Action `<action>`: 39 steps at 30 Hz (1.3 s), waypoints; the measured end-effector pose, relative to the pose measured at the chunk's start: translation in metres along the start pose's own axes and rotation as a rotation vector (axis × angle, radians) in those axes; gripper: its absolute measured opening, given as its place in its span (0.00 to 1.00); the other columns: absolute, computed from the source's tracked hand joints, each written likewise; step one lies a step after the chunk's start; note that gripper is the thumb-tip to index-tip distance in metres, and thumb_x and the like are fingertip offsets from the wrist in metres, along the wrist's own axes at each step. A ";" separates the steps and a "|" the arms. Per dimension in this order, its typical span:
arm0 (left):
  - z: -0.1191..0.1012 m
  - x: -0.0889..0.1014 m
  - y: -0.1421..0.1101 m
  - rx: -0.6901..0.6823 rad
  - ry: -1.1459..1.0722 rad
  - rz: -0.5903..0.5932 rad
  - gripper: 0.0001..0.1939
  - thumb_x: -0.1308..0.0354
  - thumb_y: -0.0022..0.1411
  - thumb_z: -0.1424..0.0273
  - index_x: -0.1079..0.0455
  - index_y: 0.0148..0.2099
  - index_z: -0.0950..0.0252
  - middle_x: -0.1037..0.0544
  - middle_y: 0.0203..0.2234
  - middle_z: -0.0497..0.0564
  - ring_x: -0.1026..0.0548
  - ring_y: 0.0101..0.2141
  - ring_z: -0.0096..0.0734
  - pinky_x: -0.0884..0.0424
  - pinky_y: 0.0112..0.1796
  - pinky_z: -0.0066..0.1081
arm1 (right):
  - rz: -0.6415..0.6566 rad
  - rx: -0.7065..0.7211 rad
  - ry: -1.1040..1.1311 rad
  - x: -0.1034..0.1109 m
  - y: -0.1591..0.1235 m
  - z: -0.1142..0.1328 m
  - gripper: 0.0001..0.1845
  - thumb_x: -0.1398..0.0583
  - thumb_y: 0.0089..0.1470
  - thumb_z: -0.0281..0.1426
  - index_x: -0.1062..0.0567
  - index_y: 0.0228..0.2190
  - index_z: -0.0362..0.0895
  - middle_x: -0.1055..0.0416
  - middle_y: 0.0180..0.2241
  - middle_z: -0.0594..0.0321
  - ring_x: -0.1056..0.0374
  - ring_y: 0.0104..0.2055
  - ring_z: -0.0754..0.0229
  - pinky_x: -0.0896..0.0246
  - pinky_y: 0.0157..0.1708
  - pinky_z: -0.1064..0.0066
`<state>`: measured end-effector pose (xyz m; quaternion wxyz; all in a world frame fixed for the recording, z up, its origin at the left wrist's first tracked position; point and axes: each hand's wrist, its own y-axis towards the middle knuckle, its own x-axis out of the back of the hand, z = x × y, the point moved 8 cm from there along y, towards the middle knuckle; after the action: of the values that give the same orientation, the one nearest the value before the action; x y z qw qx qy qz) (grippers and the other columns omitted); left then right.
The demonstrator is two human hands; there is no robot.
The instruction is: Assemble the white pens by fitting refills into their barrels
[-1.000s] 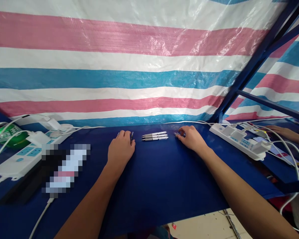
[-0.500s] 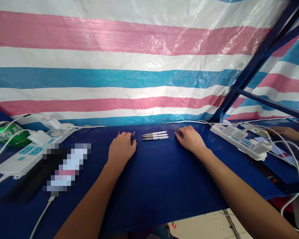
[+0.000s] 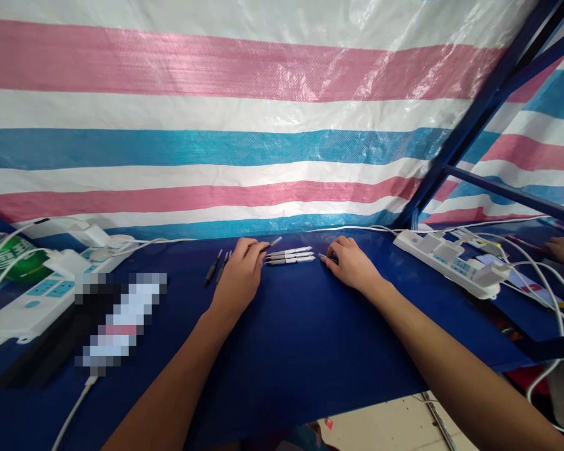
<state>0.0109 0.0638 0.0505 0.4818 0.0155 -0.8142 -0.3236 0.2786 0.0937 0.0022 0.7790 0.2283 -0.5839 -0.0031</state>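
1. At far left, a shiny green can stands behind a white plastic power strip with pale-blue socket faces; a pixelated flat thing lies in front.
2. Next come slim dark pens, at least two, lying slantwise on the smooth, deep-blue table. These lie apart from the row in the middle, so the sorting of positions looks unfinished here.
3. The left hand is closed, thumb and fingers pinching a dark pen with a clear end, which points towards the far side, just above the row's left end.
4. In the middle, white pens with grey grips, seemingly three, lie close side by side, nearly parallel; this part appears done.
5. The right hand is well apart from the left, its fingers curled low near the row's right end. A small pale-tipped item pokes out at the fingertips; I cannot tell whether it is gripped.
6. At right, another white strip carries blocky plugs, under a blue frame and a glossy, woven-looking striped sheet.
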 end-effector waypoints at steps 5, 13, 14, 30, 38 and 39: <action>-0.018 -0.023 -0.006 -0.084 -0.218 0.107 0.17 0.55 0.80 0.69 0.27 0.61 0.59 0.26 0.55 0.56 0.22 0.52 0.37 0.26 0.57 0.37 | -0.047 0.036 0.142 0.011 0.002 0.003 0.09 0.40 0.70 0.38 0.23 0.38 0.47 0.24 0.47 0.50 0.30 0.51 0.43 0.31 0.56 0.49; -0.017 -0.034 -0.007 -0.091 -0.305 0.174 0.16 0.55 0.80 0.70 0.29 0.60 0.61 0.21 0.50 0.56 0.23 0.51 0.41 0.27 0.56 0.43 | 0.013 0.101 0.648 0.026 0.001 0.037 0.14 0.40 0.70 0.44 0.23 0.47 0.48 0.17 0.42 0.59 0.22 0.42 0.53 0.26 0.44 0.63; -0.017 -0.034 -0.007 -0.093 -0.302 0.178 0.16 0.55 0.80 0.70 0.29 0.59 0.61 0.21 0.49 0.56 0.23 0.51 0.42 0.27 0.56 0.43 | 0.006 0.110 0.654 0.026 0.001 0.040 0.14 0.38 0.69 0.44 0.22 0.46 0.48 0.17 0.43 0.58 0.21 0.43 0.52 0.25 0.45 0.62; -0.021 -0.038 -0.010 -0.124 -0.456 0.112 0.17 0.41 0.73 0.71 0.26 0.61 0.58 0.17 0.53 0.52 0.18 0.52 0.38 0.22 0.56 0.40 | -0.004 0.195 0.772 0.014 -0.002 0.066 0.09 0.34 0.66 0.39 0.17 0.44 0.50 0.17 0.44 0.57 0.21 0.47 0.51 0.24 0.52 0.57; -0.013 -0.045 -0.012 -0.072 -0.527 0.172 0.26 0.39 0.71 0.70 0.30 0.69 0.56 0.16 0.54 0.48 0.16 0.53 0.38 0.23 0.59 0.40 | -0.072 0.307 0.722 0.026 -0.004 0.072 0.07 0.34 0.68 0.35 0.15 0.44 0.53 0.16 0.44 0.59 0.23 0.49 0.51 0.26 0.53 0.56; -0.013 -0.047 -0.011 -0.061 -0.534 0.185 0.26 0.38 0.70 0.70 0.30 0.69 0.56 0.16 0.54 0.49 0.16 0.53 0.38 0.23 0.59 0.40 | -0.078 0.324 0.726 0.027 -0.004 0.073 0.07 0.35 0.68 0.35 0.15 0.44 0.53 0.16 0.43 0.60 0.23 0.48 0.51 0.26 0.52 0.56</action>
<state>0.0427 0.0642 0.0120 0.2779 -0.1590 -0.9002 -0.2953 0.2221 0.0569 0.0405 0.8881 0.3564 -0.2543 0.1401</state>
